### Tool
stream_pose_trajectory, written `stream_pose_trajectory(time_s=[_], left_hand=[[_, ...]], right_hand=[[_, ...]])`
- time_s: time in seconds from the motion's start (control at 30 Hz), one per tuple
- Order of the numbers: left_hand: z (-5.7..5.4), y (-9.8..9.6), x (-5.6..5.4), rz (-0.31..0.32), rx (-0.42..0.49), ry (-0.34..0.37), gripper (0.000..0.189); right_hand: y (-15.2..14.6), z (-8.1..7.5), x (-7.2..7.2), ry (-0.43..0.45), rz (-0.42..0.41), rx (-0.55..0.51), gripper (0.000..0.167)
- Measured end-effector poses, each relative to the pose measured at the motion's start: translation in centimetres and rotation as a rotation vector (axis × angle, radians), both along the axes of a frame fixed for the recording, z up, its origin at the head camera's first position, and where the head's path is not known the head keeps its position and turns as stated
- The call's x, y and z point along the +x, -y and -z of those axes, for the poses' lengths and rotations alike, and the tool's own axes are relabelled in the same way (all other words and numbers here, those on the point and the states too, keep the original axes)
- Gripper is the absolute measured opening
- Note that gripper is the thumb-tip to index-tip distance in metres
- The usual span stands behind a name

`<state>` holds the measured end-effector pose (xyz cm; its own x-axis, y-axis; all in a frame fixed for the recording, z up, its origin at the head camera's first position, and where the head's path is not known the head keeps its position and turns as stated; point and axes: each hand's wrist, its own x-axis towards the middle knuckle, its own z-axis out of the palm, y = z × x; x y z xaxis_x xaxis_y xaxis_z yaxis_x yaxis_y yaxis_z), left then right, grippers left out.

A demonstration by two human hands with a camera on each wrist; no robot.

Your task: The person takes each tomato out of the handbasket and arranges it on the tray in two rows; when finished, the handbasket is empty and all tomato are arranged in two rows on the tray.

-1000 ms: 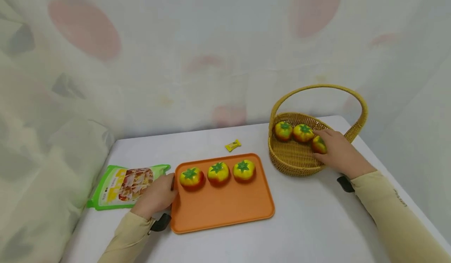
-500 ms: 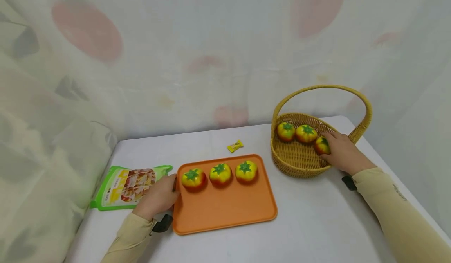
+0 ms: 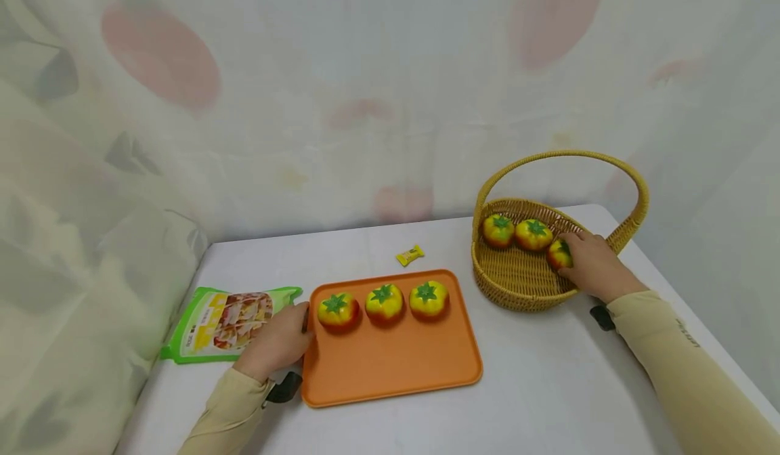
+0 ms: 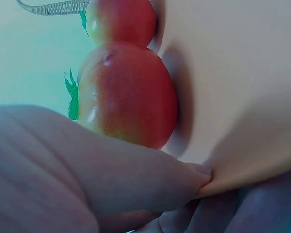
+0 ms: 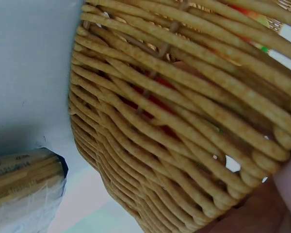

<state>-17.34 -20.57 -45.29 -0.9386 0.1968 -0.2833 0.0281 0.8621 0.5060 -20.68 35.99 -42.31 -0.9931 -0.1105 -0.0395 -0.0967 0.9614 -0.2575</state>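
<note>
My left hand (image 3: pixel 277 343) pinches the left edge of the orange tray (image 3: pixel 396 370), thumb on top and fingers beneath in the left wrist view. Along the tray's far side sit 3 red-yellow tomatoes (image 3: pixel 429 300) with green star-shaped tops; the nearest tomato (image 4: pixel 131 94) lies close beside my left thumb. At the right, my right hand (image 3: pixel 597 265) reaches over the rim of the wicker basket (image 3: pixel 518 300) and grips a tomato (image 3: pixel 558 256) inside it. Two other tomatoes (image 3: pixel 533 235) rest along the basket's back wall. In the right wrist view, the woven wall hides most of the hand.
A green-and-white food bag (image 3: pixel 231 323) lies left of the tray, partly behind my left hand. One small yellow wrapped candy (image 3: pixel 410 255) is beyond the tray. The basket's tall handle (image 3: pixel 567 155) arches over it. A printed brown item (image 5: pixel 26 182) shows in the right wrist view.
The head view has shifted slightly, so everything appears a little to the right. Both hands keep their holds; the gripped tomato sits slightly closer to its neighbour.
</note>
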Motion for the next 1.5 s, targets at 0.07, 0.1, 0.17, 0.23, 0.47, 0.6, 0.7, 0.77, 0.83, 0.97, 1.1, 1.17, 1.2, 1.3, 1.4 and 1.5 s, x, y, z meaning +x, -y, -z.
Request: stream_pose_trajectory(time_s=[0.07, 0.1, 0.17, 0.23, 0.47, 0.6, 0.7, 0.77, 0.83, 0.97, 1.1, 1.17, 1.2, 1.3, 1.4, 1.5], left_hand=[[0.0, 0.1, 0.1, -0.005, -0.004, -0.001, 0.026], [-0.1, 0.2, 0.1, -0.005, -0.007, -0.004, 0.026], [0.0, 0.3, 0.2, -0.009, -0.015, -0.007, 0.026], [0.0, 0.3, 0.2, -0.010, -0.024, -0.008, 0.027], [0.1, 0.3, 0.1, -0.017, -0.030, -0.006, 0.026], [0.1, 0.2, 0.1, -0.019, -0.043, -0.013, 0.027], [0.1, 0.2, 0.1, -0.015, -0.050, -0.013, 0.026], [0.1, 0.3, 0.1, -0.020, -0.054, -0.007, 0.026], [0.0, 0.3, 0.0, -0.023, -0.055, -0.003, 0.025], [-0.1, 0.3, 0.0, -0.023, -0.058, -0.010, 0.026], [-0.2, -0.1, 0.0, -0.013, -0.047, -0.022, 0.028], [-0.2, -0.2, 0.0, -0.014, -0.041, -0.021, 0.028], [-0.2, -0.2, 0.0, -0.018, -0.040, -0.016, 0.028], [-0.2, -0.2, 0.0, -0.026, -0.042, -0.005, 0.028], [-0.1, -0.2, 0.0, -0.035, -0.050, 0.005, 0.029], [0.0, -0.3, -0.1, -0.046, -0.056, 0.017, 0.031]], right_hand=[[0.1, 0.0, -0.1, -0.004, -0.003, -0.001, 0.063], [0.2, 0.0, -0.1, -0.004, -0.005, -0.001, 0.063], [0.3, -0.1, -0.2, -0.004, -0.010, -0.001, 0.064], [0.3, -0.1, -0.2, -0.009, -0.018, -0.001, 0.065], [0.4, -0.8, 0.5, -0.007, -0.021, -0.008, 0.070], [0.9, -1.7, 1.3, -0.028, -0.035, -0.047, 0.071], [1.6, -2.5, 2.0, -0.044, -0.046, -0.085, 0.073], [2.1, -3.0, 2.4, -0.045, -0.050, -0.105, 0.074], [2.8, -3.4, 2.7, -0.052, -0.056, -0.123, 0.076], [4.4, -4.1, 3.4, -0.103, -0.096, -0.160, 0.075], [6.4, -4.7, 4.4, -0.172, -0.153, -0.200, 0.071], [7.5, -4.8, 4.9, -0.182, -0.174, -0.221, 0.072], [8.2, -4.9, 5.0, -0.192, -0.187, -0.231, 0.072], [10.3, -4.8, 5.2, -0.192, -0.216, -0.264, 0.070], [12.7, -4.4, 5.3, -0.181, -0.239, -0.295, 0.069], [15.2, -3.9, 5.3, -0.159, -0.278, -0.329, 0.068]])
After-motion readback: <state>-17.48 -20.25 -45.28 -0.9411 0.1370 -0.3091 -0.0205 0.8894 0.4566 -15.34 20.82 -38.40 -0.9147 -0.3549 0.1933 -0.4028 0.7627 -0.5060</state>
